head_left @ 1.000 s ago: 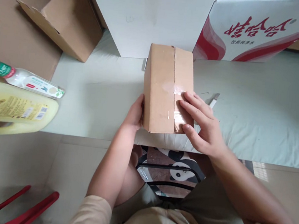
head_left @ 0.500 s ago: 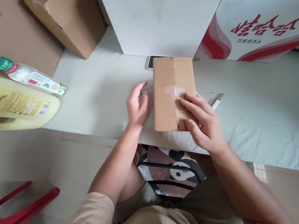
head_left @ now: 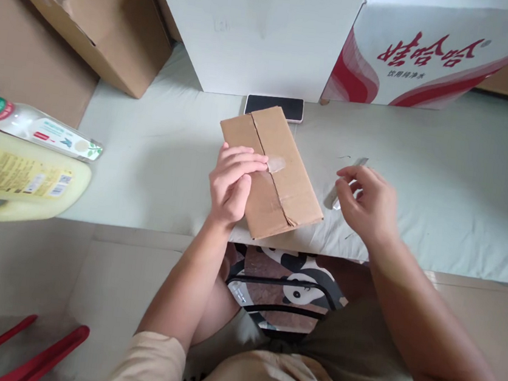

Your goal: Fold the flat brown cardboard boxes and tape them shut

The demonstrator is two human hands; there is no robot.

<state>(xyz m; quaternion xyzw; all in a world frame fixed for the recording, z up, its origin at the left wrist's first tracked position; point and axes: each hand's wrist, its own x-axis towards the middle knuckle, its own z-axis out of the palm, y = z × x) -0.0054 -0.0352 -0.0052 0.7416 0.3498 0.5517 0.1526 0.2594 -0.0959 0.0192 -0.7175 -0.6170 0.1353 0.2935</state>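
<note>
A small brown cardboard box (head_left: 290, 176) sits turned at an angle on the cloth-covered surface, with a strip of clear tape across its top seam. My left hand (head_left: 233, 182) grips the box at its left side, the fingers laid over the top beside the tape. To the right of the box, my right hand (head_left: 369, 200) is closed, thumb and forefinger pinched about a light-handled utility knife (head_left: 337, 204). Part of the knife is hidden behind the fingers; its blade end shows above them.
Behind the box lies a phone (head_left: 275, 107), before a big white carton (head_left: 263, 32) and a red-and-white water carton (head_left: 414, 68). On the left are an open cardboard box (head_left: 121, 22), a clear bottle (head_left: 54, 131) and a yellow jug (head_left: 22, 170). The surface's front edge runs near my forearms.
My left hand has moved onto the box, which has turned counterclockwise and shifted left. My right hand has left the box and closed at the knife. More of the phone shows.
</note>
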